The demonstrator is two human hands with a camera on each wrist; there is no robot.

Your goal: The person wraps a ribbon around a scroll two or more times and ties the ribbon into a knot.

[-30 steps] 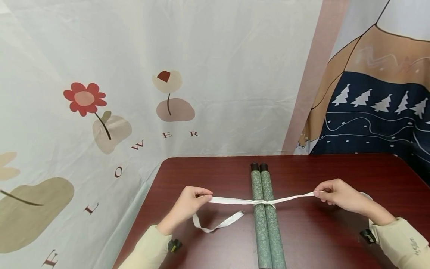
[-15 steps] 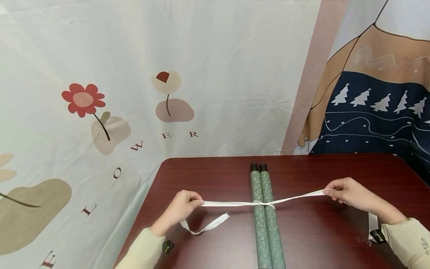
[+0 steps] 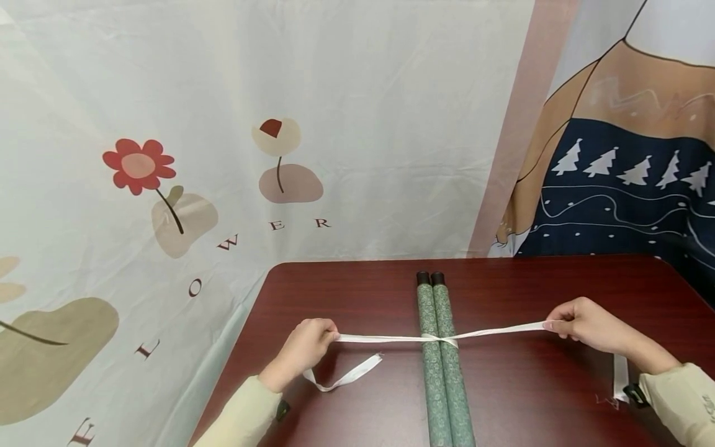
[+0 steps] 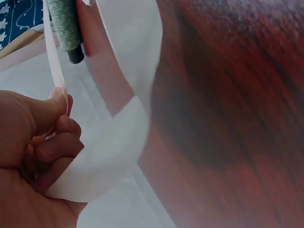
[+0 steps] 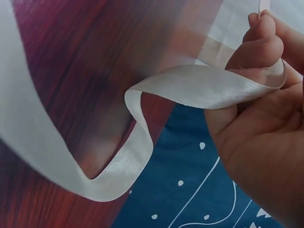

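Note:
Two green patterned scrolls with black end knobs lie side by side on the table. A white ribbon goes round both near their middle and crosses itself on top. On the left, my left hand pinches one length of it between thumb and fingers; a loose tail curls away below that hand. My right hand pinches the other length on the right, and its tail hangs twisted beneath. Both lengths run taut between scrolls and hands. The near ends of the scrolls are cut off by the head view's lower edge.
The dark red wooden table has its far edge against a pale curtain printed with flowers and letters. A navy and brown patterned cloth hangs at the right. The right tail's frayed end is near the right sleeve.
My hands have moved farther apart, left hand leftward and right hand rightward, and the ribbon's crossing looks tighter on the scrolls. Over the last half second they have barely moved.

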